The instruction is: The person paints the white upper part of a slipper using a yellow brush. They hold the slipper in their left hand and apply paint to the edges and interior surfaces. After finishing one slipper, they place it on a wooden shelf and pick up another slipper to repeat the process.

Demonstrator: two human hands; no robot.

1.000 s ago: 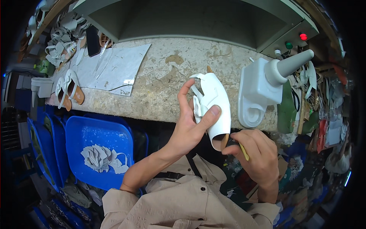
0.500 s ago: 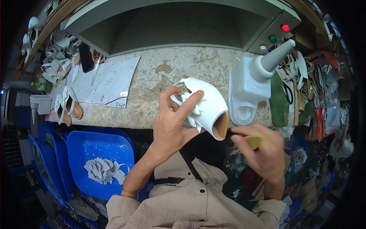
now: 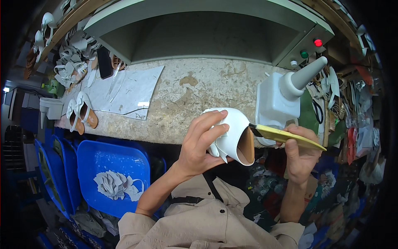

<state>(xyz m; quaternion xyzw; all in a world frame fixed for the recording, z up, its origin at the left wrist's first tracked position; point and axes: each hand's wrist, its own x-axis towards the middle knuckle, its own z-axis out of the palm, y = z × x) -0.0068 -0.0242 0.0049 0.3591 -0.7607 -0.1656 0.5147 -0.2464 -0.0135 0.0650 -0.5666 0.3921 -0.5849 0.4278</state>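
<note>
White shoe sat just off center toward 4 o'clock, over the bench's near edge, opening turned to about 4; left hand fingers clamped on it. Changed versus half a second ago: right hand, fingers pinched on yellow-handled tool, had brought its dark tip up to the opening's rim, so probably edge work under way; contact unclear. From shoe: grey-nozzled white bottle at 2 o'clock, contents not visible; blue tub at 8, holding ruffled white pieces.
</note>
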